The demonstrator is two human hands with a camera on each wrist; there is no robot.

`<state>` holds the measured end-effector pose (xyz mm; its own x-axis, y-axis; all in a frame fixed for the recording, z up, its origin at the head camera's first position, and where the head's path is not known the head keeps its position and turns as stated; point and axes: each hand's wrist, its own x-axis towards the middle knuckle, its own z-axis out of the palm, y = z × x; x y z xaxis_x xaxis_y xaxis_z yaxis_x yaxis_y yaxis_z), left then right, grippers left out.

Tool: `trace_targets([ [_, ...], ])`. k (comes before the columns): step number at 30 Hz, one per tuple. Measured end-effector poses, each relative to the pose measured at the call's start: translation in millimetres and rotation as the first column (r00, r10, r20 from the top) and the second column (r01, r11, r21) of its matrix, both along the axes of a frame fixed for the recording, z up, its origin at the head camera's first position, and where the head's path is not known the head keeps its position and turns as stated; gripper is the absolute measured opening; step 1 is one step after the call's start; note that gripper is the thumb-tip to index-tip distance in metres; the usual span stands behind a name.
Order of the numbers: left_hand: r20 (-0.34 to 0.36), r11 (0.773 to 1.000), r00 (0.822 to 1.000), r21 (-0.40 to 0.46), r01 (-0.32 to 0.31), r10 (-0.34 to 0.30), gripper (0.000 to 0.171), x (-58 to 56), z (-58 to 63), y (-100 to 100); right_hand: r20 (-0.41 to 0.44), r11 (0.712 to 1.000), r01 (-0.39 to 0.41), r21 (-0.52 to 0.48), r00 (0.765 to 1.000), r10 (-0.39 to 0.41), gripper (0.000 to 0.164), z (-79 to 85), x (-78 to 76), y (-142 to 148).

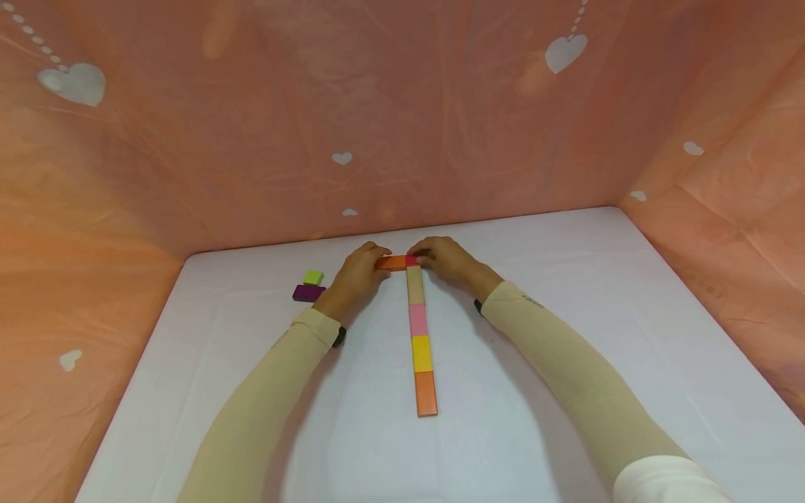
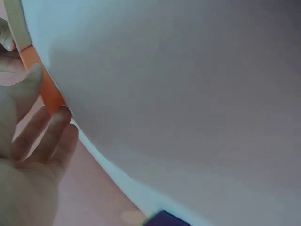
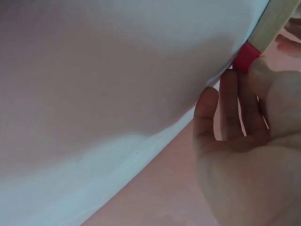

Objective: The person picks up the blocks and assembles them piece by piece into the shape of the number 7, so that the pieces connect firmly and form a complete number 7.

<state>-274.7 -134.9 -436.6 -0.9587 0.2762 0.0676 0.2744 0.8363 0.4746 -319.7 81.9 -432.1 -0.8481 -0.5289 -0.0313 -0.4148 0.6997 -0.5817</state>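
My left hand (image 1: pixel 357 276) grips an orange block (image 1: pixel 391 263) by its left end, thumb on the near side and fingers on the far side. In the left wrist view the thumb lies across this orange block (image 2: pixel 51 93). Across from it, my right hand (image 1: pixel 451 260) pinches a red block (image 1: pixel 411 260), partly hidden by the fingers. Orange and red lie end to end at the top of a straight column. From there toward me run a bare wooden block (image 1: pixel 416 286), a pink block (image 1: pixel 418 320), a yellow block (image 1: pixel 422 354) and another orange block (image 1: pixel 425 394).
Left of my left wrist lie a lime green block (image 1: pixel 313 277) and a purple block (image 1: pixel 307 293), the purple one partly covered by the wrist. A white cloth (image 1: pixel 503 419) covers the table. Orange-pink curtains (image 1: pixel 402 126) with white hearts rise behind and at both sides.
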Motion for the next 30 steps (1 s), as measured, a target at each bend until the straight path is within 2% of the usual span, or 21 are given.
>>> trace_targets([
  [6, -0.035, 0.999, 0.999, -0.027, 0.024, -0.025, 0.037, 6.6, 3.5, -18.1, -0.003, 1.000, 0.009, 0.020, 1.000, -0.009, 0.029, -0.1, -2.2, 0.9],
  [12, -0.067, 0.997, 0.995, 0.002, 0.073, -0.072, 0.038, 14.3, 2.1, -49.1, -0.015, 1.000, 0.012, 0.021, 1.000, -0.012, 0.029, -1.6, -2.7, 5.6],
  [17, -0.099, 0.992, 0.987, -0.010, 0.124, -0.124, 0.040, 22.8, 0.2, -77.7, 0.003, 0.999, 0.025, 0.020, 1.000, -0.025, 0.030, -1.5, -1.9, 5.9],
  [23, -0.133, 0.995, 0.987, 0.016, 0.097, -0.094, 0.046, 38.7, 3.4, -115.7, 0.005, 1.000, 0.018, 0.005, 1.000, -0.018, 0.030, 0.1, -1.3, 3.5],
  [30, -0.145, 0.996, 0.986, -0.060, 0.069, -0.078, 0.044, 48.8, 1.0, -139.8, 0.014, 1.000, 0.017, 0.008, 1.000, -0.017, 0.030, -0.5, 0.2, 2.0],
])
